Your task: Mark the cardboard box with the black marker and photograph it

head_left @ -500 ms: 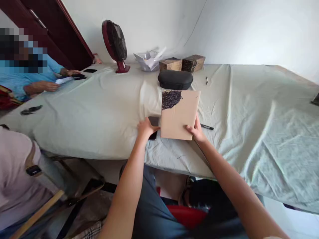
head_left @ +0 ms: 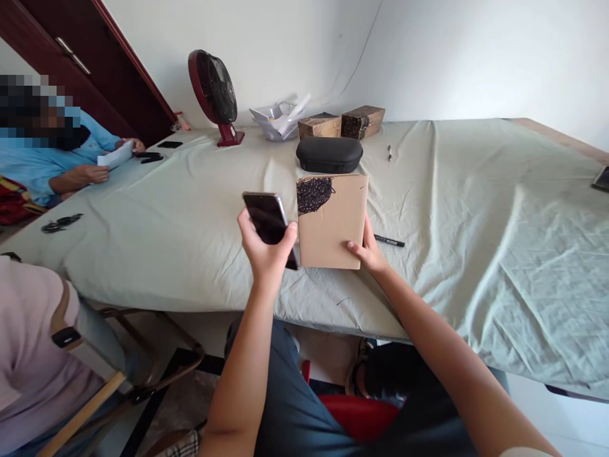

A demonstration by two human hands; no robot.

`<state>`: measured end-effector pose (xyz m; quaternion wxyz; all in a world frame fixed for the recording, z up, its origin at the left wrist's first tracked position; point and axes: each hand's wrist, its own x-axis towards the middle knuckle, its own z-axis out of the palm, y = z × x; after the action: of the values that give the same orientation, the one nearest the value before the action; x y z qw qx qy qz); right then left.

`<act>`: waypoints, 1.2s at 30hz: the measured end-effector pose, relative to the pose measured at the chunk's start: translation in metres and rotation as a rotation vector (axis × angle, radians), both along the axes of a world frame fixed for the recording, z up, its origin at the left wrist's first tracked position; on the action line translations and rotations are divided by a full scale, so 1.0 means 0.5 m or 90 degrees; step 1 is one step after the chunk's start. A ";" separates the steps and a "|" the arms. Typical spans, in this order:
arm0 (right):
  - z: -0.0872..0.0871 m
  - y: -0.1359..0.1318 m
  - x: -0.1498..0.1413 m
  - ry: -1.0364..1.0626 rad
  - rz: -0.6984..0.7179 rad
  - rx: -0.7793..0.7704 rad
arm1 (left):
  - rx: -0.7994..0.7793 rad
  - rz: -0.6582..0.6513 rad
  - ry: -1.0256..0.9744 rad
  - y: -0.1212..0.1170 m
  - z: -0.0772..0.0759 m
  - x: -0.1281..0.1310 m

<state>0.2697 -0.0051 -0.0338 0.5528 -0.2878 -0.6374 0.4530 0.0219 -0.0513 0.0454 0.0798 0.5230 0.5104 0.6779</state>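
Note:
My left hand (head_left: 266, 251) is closed around a dark smartphone (head_left: 264, 217), lifted off the cloth with its screen facing me. Just to the right, my right hand (head_left: 370, 251) grips the lower right edge of a flat brown cardboard box (head_left: 333, 225), thumb on its face and fingers behind. Dense black scribble covers the box's upper left corner. Beside that hand lies a black pen (head_left: 390, 240). A black zip case (head_left: 329, 155) sits behind the box.
Farther back stand a red fan (head_left: 216, 95), a clear basket (head_left: 280, 124) with papers and two cardboard boxes (head_left: 364, 122). At far left, a person in blue (head_left: 33, 165) holds paper (head_left: 115, 156); another in pink (head_left: 28, 330) sits nearby. Keys (head_left: 61, 223) lie on the tablecloth (head_left: 181, 228).
My left hand has taken hold of the smartphone and raised it from the table, tilted up. My right hand still grips the cardboard box. The person in blue now holds the paper up higher.

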 end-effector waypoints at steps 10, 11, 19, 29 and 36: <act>-0.011 0.001 0.008 0.012 -0.019 -0.024 | 0.014 0.077 0.031 0.005 0.067 0.081; -0.011 0.000 0.009 0.013 -0.020 -0.030 | 0.003 0.078 0.013 0.008 0.075 0.083; -0.007 -0.003 0.005 0.011 -0.001 -0.043 | -0.058 0.071 0.043 0.003 0.094 0.084; 0.003 -0.006 0.005 0.015 -0.001 -0.053 | -0.059 0.032 0.111 0.007 0.093 0.079; -0.005 -0.003 0.006 0.057 -0.028 -0.073 | -0.295 0.204 0.160 0.070 0.006 -0.058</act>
<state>0.2727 -0.0068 -0.0364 0.5734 -0.3124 -0.5784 0.4889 -0.0069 -0.0165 0.0484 0.0257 0.4835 0.7333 0.4773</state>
